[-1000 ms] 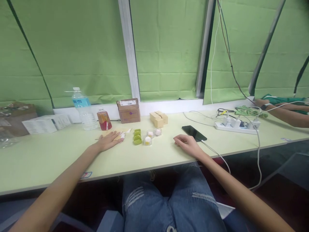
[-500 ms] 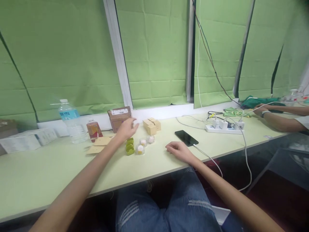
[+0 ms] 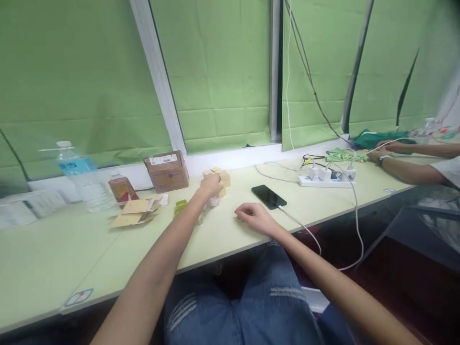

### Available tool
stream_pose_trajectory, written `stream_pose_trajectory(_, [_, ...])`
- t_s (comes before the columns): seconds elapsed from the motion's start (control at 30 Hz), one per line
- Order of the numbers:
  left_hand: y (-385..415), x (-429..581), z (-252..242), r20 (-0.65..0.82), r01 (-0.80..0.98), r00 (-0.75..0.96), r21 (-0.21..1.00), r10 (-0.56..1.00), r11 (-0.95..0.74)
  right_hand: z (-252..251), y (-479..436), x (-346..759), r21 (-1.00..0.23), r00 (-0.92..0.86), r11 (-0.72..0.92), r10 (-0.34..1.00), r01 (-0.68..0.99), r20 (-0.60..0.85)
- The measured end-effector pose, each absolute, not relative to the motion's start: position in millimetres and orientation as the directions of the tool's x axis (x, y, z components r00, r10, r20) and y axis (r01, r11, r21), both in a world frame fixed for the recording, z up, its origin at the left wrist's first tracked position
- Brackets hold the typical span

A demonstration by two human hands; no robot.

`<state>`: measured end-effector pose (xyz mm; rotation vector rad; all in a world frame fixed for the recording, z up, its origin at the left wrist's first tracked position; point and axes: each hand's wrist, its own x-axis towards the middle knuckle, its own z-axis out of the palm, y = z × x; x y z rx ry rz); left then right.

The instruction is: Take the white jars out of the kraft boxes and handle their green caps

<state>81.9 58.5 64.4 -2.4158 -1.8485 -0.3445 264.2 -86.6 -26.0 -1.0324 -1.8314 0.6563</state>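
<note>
My left hand (image 3: 211, 185) reaches over the table with its fingers curled down on the front of a group of small tan cardboard boxes (image 3: 225, 178). The hand hides part of the boxes. Below it, my left forearm partly covers the small clear round containers (image 3: 214, 201) with pale contents and the olive-green cups (image 3: 179, 207). My right hand (image 3: 256, 218) rests on the table, fingers loosely curled in, with nothing seen in them. Just behind it lies a black phone (image 3: 269, 196) with a white cable plugged in.
Flattened tan card pieces (image 3: 134, 213), a red-brown carton (image 3: 122, 188), a water bottle (image 3: 84, 179) and a brown cardboard box (image 3: 167, 171) stand to the left. A power strip (image 3: 325, 181) with chargers sits at right. Another person's hands (image 3: 381, 152) are at the far right.
My left hand has moved right and down from near the brown box onto the small tan boxes. My right hand stays resting on the table. The camera view has shifted slightly.
</note>
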Motion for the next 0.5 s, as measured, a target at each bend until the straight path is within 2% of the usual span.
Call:
stream_pose_trajectory(0.13, [53,97,72,0.212,0.931,0.305,0.140,0.928,-0.338,-26,-87,266,-0.770,-0.113,0.451,0.885,0.451,0.452])
stream_pose_trajectory(0.27, [23,125,87,0.252,0.875,0.352,0.252,0.901,-0.412,-29,-86,268,-0.641,0.053,0.483,0.773,0.596,0.632])
stream_pose_trajectory(0.37, [-22,135,91,0.300,0.793,0.415,0.343,0.859,-0.503,-29,-89,268,-0.497,0.073,0.504,0.647,0.706,0.759])
stream_pose_trajectory(0.5, [-81,115,75,0.392,0.610,0.464,0.509,0.794,-0.607,-27,-95,264,-0.403,0.014,0.564,0.569,0.720,0.822])
